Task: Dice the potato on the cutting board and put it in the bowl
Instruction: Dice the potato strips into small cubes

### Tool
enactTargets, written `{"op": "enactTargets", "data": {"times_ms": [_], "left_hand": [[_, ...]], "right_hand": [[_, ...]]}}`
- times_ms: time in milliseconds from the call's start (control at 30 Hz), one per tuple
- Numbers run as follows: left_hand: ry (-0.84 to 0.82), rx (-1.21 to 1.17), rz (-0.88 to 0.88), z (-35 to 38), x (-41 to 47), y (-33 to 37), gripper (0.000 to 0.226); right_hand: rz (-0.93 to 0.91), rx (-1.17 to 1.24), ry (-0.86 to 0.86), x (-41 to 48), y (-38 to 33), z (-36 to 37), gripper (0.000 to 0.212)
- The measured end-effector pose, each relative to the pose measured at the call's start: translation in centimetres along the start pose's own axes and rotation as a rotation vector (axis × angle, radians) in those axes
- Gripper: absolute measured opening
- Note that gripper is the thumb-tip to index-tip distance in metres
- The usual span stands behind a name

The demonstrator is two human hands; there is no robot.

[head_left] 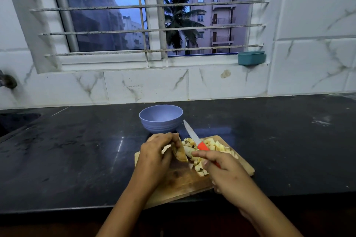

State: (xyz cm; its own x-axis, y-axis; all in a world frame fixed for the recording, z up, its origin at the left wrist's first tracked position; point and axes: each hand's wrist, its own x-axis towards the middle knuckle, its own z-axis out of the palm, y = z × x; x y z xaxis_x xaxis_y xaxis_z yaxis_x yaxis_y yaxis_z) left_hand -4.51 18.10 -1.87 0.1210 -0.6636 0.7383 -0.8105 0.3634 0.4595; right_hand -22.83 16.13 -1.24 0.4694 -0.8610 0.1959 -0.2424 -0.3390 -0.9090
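A wooden cutting board [179, 183] lies on the black counter. Several diced potato pieces [215, 146] are piled on its far right part and toward the middle. My left hand [156, 156] holds an uncut potato slab [180, 153] tilted above the board. My right hand [223, 169] grips a knife [192, 135] by its red handle, blade pointing up and away toward the bowl. The lavender bowl [161, 118] stands just beyond the board; no potato shows inside it from here.
The black counter [77, 150] runs left and right of the board. A sink edge [17, 121] sits at far left. A teal box [251, 57] rests on the window sill above the tiled wall.
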Motion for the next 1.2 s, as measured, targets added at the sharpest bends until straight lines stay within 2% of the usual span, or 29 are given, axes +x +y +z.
{"op": "enactTargets", "data": {"times_ms": [67, 200, 333, 433, 600, 800, 867, 1000, 1100, 1200], "left_hand": [[0.002, 0.009, 0.020, 0.0, -0.1, 0.3, 0.039], [-0.026, -0.039, 0.018, 0.0, -0.3, 0.7, 0.033], [-0.046, -0.053, 0.015, -0.2, -0.5, 0.9, 0.040], [-0.066, -0.112, -0.032, -0.7, -0.6, 1.1, 0.045], [-0.098, 0.182, 0.014, -1.3, -0.6, -0.9, 0.033], [-0.013, 0.451, -0.154, -1.5, 1.8, -0.9, 0.002], [-0.035, 0.537, -0.163, -0.8, 2.6, -0.2, 0.004], [-0.283, 0.648, -0.095, 0.8, 3.1, 0.7, 0.016], [-0.357, 0.572, -0.121, 0.5, 2.6, 0.2, 0.028], [-0.379, 0.376, -0.148, -0.7, 1.8, -0.3, 0.039]], "right_hand": [[-0.017, -0.058, 0.006, 0.6, -0.4, 0.8, 0.025], [-0.041, -0.161, 0.106, 1.6, -0.7, 1.8, 0.034], [-0.062, -0.143, 0.148, 2.5, -0.7, 2.1, 0.024], [-0.078, -0.117, 0.107, 3.0, -0.2, 2.0, 0.034], [-0.048, -0.118, 0.135, 3.2, 0.0, 0.9, 0.036], [-0.081, -0.285, 0.221, 3.4, 0.5, -0.8, 0.041], [-0.095, -0.320, 0.235, 3.3, 0.8, -0.8, 0.036], [-0.087, -0.313, 0.283, 2.9, 0.7, -0.8, 0.015], [-0.064, -0.278, 0.296, 2.5, 0.4, -0.7, 0.013], [-0.068, -0.270, 0.264, 2.3, 0.2, -0.2, 0.012]]}}
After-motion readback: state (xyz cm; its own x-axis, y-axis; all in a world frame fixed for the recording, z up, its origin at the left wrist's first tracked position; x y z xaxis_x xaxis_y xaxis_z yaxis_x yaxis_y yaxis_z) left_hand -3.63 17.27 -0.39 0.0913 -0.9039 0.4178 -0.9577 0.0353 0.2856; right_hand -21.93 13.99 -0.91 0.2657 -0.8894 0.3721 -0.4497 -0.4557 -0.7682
